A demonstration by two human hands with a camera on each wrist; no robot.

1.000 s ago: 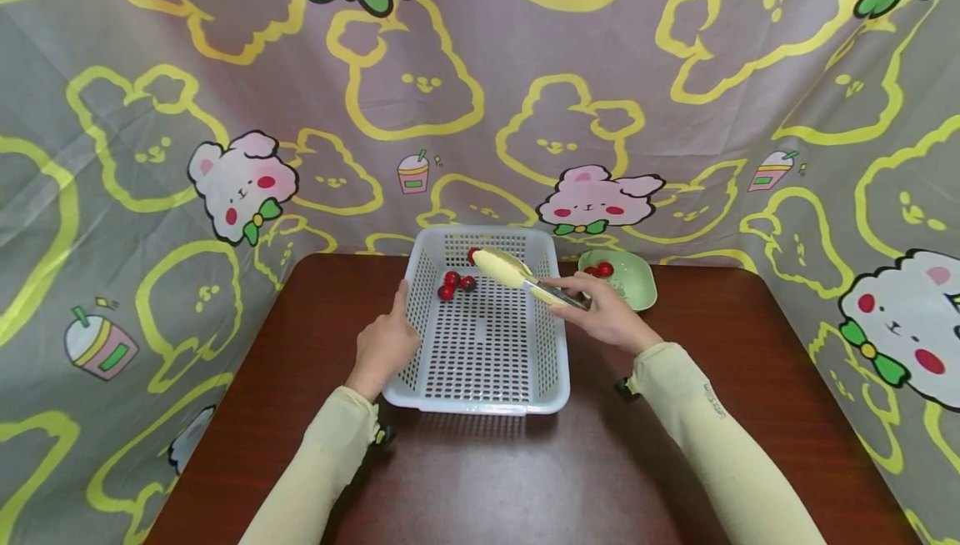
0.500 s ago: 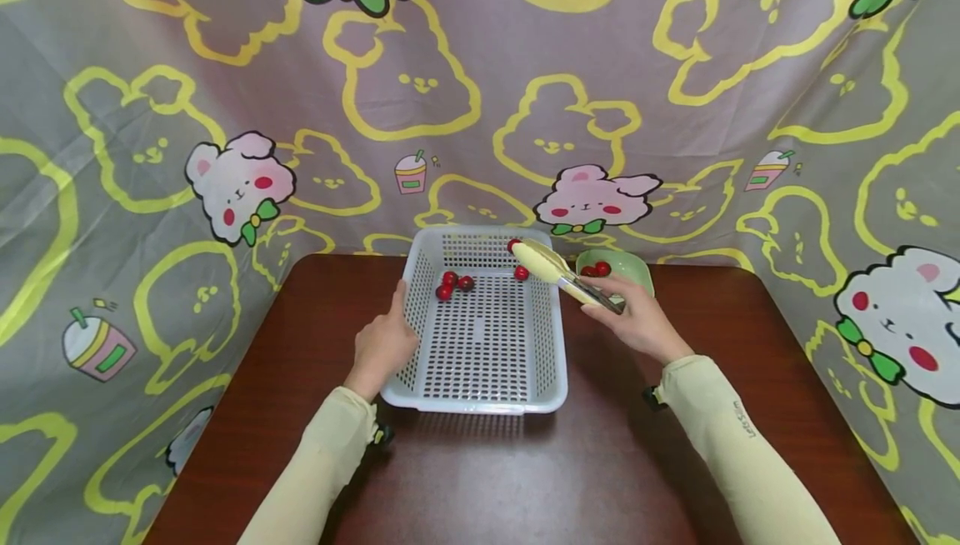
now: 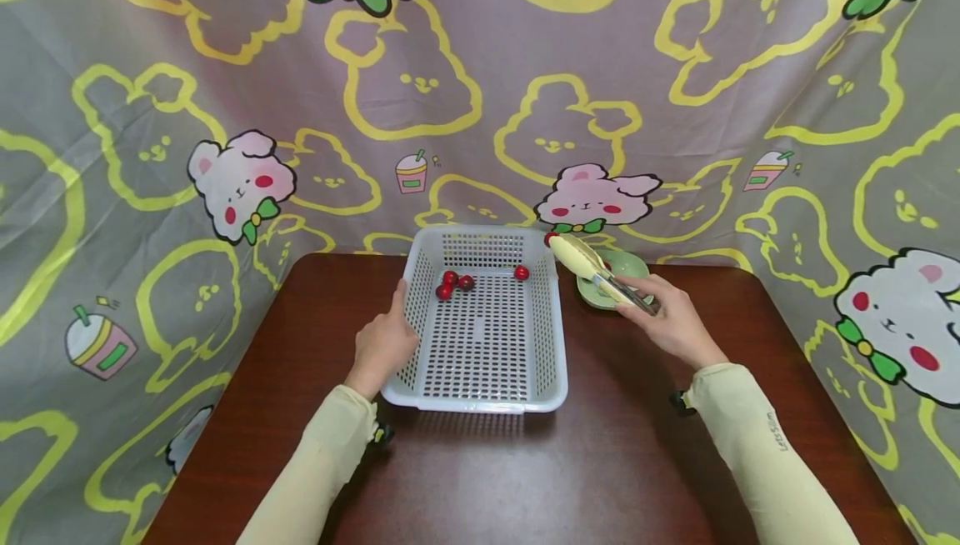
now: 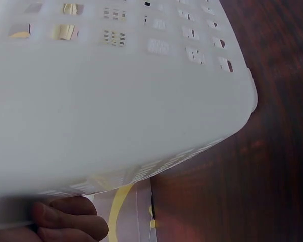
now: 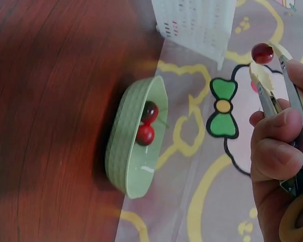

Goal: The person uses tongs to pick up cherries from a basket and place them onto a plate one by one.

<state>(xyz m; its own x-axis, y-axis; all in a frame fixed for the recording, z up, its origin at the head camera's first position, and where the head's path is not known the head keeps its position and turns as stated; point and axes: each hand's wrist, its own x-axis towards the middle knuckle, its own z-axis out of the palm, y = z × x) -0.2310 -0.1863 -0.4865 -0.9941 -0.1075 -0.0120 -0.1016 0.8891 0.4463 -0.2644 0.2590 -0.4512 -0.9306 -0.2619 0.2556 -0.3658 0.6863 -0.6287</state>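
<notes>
My right hand (image 3: pixel 671 320) holds tongs (image 3: pixel 577 260) with cream tips and metal arms. Between those tips sits a cherry tomato (image 5: pixel 262 53), which in the head view shows beside the back right corner of the grey plastic basket (image 3: pixel 476 406). Beneath the tongs is a green bowl (image 5: pixel 122 136) with two cherry tomatoes (image 5: pixel 145 134), mostly covered in the head view. At the basket's left side, my left hand (image 3: pixel 382 345) grips the rim, its index finger lying along it. The left wrist view shows curled fingers (image 4: pixel 73 222) against the outer wall.
Inside the basket, a cluster of several cherry tomatoes (image 3: pixel 446 285) lies at the back left, and a single tomato (image 3: pixel 521 272) at the back right. A patterned cloth (image 3: pixel 480 95) hangs behind and beside the dark wooden table (image 3: pixel 480 487).
My right hand has carried the tongs and their tomato rightward from above the basket to over the bowl. A tomato at the basket's back right has come into view. My left hand stays put.
</notes>
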